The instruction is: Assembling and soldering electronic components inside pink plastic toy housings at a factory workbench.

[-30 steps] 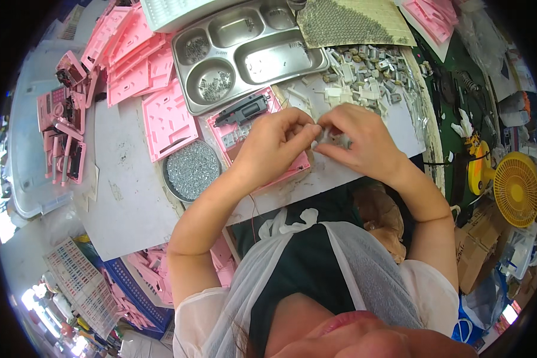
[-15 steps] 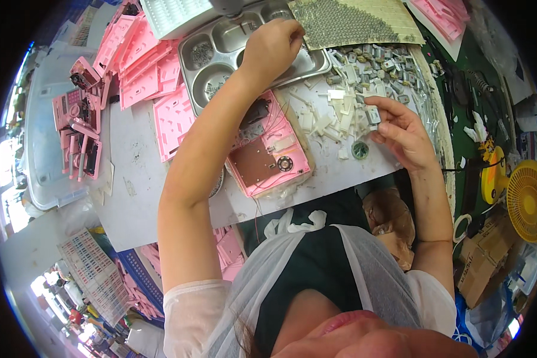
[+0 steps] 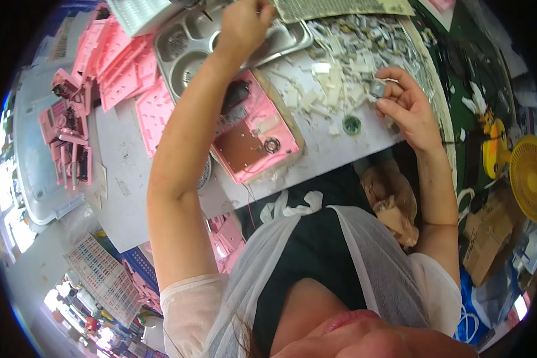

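Note:
My left hand (image 3: 243, 28) is over the compartmented metal tray (image 3: 161, 51) at the top of the view, its fingers bent together near the sheet of small metal parts. Whatever they pinch, if anything, is hidden. Between thumb and fingers of my right hand (image 3: 413, 113) is a small silver motor (image 3: 377, 89), held above the right part of the table. Under my left forearm lies an open pink plastic casing (image 3: 287, 137) with a brown board (image 3: 238, 149), thin wires and a round black part. White plastic pieces (image 3: 328, 89) are scattered between the casing and my right hand.
Many small motors (image 3: 388, 36) are heaped behind my right hand, beside the sheet of small parts (image 3: 346, 7). A round green container (image 3: 351, 125) stands near the table edge. Pink panels (image 3: 122, 74) pile up at left; a dark pointed tool (image 3: 204, 9) hangs above the tray.
The whole view has shifted, with the table's things now higher and further left. My left hand still has its fingers together by the tray; my right hand keeps the motor, now tilted differently.

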`<state>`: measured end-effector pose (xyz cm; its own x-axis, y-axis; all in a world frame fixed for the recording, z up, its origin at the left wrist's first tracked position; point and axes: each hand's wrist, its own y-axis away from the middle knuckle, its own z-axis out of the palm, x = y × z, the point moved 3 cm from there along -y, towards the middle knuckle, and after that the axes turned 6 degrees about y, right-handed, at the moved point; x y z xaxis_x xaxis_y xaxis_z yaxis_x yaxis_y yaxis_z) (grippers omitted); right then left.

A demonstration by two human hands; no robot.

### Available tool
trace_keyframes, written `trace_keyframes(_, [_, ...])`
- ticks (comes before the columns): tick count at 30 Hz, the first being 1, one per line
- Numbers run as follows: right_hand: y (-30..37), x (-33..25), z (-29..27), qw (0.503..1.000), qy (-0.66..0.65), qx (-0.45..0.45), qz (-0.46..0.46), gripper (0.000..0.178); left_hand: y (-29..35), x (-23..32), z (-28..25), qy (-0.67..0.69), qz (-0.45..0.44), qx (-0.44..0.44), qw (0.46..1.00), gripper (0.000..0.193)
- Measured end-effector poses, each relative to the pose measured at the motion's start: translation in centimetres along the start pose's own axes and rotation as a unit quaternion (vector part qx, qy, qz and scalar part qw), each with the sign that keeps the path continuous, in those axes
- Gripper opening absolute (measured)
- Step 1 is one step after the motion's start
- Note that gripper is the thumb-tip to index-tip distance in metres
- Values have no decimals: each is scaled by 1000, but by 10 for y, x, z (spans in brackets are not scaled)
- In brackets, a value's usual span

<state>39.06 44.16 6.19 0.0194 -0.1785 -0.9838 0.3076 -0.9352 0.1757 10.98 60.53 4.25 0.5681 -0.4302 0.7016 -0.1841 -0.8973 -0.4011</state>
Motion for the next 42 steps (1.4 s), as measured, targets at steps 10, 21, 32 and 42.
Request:
trace_keyframes(10, [29, 16, 22, 916, 401, -10, -12, 38, 157, 113, -67, 171, -146, -129, 966, 13])
trace_keyframes(21, [18, 9, 42, 830, 551, -19, -91, 39, 232, 120, -59, 365, -225, -54, 902, 15])
trace_keyframes(32, [26, 9, 126, 987, -66, -134, 64, 45, 236, 120, -54, 380, -264, -45, 885, 36])
trace_keyframes(42, [23, 6, 132, 988, 106, -114, -20, 46, 238, 118, -54, 383, -218, -25, 898, 36])
